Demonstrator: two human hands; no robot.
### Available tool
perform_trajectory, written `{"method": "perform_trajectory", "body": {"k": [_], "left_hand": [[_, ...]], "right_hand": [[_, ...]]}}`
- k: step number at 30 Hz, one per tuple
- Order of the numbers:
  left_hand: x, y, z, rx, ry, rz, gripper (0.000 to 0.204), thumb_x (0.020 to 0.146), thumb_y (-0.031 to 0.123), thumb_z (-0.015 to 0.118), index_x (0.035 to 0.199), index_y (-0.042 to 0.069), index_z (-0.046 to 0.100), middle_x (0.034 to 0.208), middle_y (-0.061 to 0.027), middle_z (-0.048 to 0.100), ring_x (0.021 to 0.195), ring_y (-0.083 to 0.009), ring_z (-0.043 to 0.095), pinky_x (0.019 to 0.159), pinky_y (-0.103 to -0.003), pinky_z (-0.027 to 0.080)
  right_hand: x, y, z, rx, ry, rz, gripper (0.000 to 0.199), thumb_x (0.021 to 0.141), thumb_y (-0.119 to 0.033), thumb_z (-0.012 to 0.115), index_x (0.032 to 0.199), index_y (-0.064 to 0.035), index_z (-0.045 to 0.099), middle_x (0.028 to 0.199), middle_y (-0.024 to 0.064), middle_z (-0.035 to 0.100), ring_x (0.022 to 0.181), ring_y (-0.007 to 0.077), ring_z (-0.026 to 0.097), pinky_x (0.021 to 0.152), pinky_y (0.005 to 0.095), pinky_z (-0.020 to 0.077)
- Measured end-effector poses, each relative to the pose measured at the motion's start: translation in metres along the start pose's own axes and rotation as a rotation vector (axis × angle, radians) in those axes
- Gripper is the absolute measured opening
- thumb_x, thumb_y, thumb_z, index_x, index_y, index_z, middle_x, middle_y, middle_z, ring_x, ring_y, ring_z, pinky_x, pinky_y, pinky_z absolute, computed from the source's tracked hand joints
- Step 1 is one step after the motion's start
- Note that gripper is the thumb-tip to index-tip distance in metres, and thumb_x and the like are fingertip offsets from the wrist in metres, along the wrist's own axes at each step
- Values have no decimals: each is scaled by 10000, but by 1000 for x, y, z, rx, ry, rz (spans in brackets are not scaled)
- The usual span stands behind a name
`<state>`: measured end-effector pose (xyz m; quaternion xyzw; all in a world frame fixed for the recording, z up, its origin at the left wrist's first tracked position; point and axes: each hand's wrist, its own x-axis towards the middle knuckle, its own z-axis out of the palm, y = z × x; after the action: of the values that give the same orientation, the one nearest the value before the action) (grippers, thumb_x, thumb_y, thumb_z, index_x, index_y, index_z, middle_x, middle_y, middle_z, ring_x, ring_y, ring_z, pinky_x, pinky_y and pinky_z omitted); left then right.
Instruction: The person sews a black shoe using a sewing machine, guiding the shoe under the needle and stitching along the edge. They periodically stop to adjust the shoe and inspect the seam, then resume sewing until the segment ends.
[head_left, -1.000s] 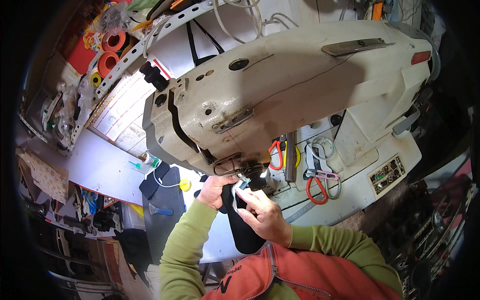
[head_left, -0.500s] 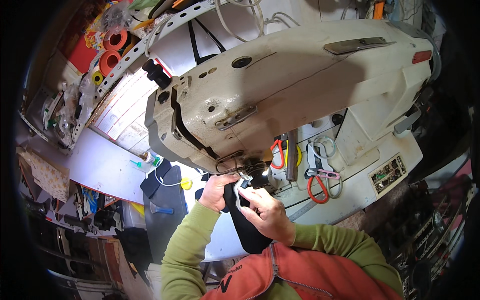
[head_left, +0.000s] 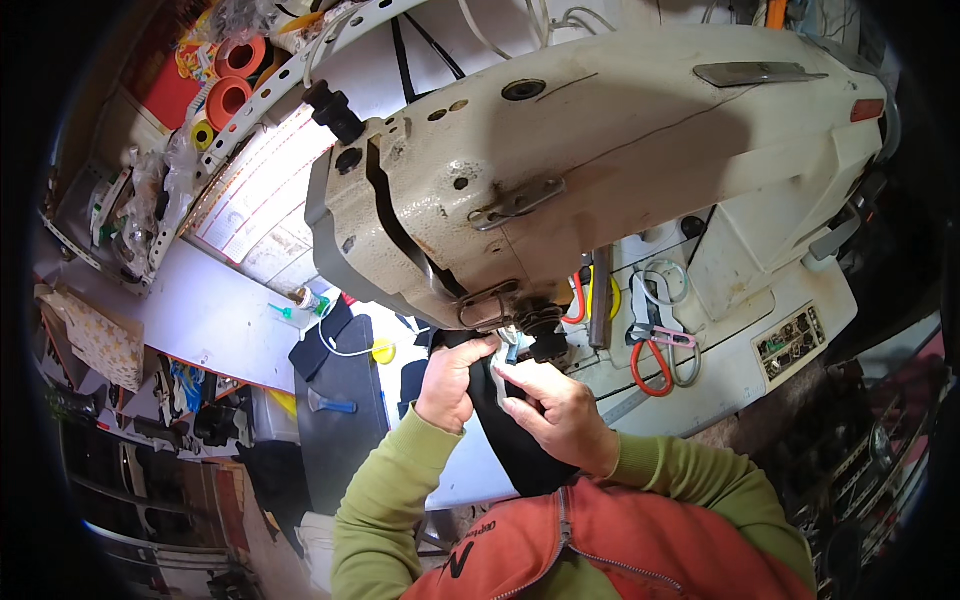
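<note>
Green sleeves come up from the lower edge over an orange vest, and both hands meet on a strip of black fabric (head_left: 500, 425) that runs from the person's lap up to the needle area of the machine. Left hand (head_left: 452, 380) is closed in a loose fist on the fabric's left edge, knuckles up, thumb tucked toward the presser foot. Right hand (head_left: 556, 408) lies on the fabric's right side, fingers curled and pinching it, forefinger stretched toward the needle. The fabric's upper end disappears under the dark presser-foot assembly (head_left: 535, 325); whether the foot is down on it cannot be told.

Just beyond the hands, on the pale worktop (head_left: 720, 375), orange-handled scissors (head_left: 652, 358) lie beside a grey-handled pair (head_left: 668, 295), right of the needle. Left of the hands, further black fabric pieces (head_left: 335, 400) lie on the worktop with a small yellow bobbin-like disc (head_left: 382, 351) near them.

Above everything looms the off-white industrial sewing machine head (head_left: 600, 160), paint chipped, filling the middle. Toward the far left corner stand orange tape rolls (head_left: 232, 80) and a yellow one (head_left: 204, 131) beside a perforated white rail.
</note>
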<state>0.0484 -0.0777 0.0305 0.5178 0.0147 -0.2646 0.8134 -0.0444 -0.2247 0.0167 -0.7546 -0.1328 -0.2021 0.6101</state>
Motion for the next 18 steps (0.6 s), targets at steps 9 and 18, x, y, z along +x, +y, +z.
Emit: {"method": "perform_trajectory", "body": {"k": [9,18], "left_hand": [[0,-9,7,21,104,91,200,843,20,545,1013,-32,637,964,-96,676,862,-195,653,811,-303,519],[-7,5,-7,33,81,35,220,824,-17,605,1039,-36,649,1015,-91,681,924,-174,634,858,-295,483]], "right_hand": [[-1,-1,-6,-32,-25,66,329,820,-90,631,1145,-39,605,941,119,617,723,250,627,638,321,505],[57,-60,-247,-1041,637,-581,359,911,-165,554,1233,-6,555,1210,136,581,986,211,620,841,305,478]]}}
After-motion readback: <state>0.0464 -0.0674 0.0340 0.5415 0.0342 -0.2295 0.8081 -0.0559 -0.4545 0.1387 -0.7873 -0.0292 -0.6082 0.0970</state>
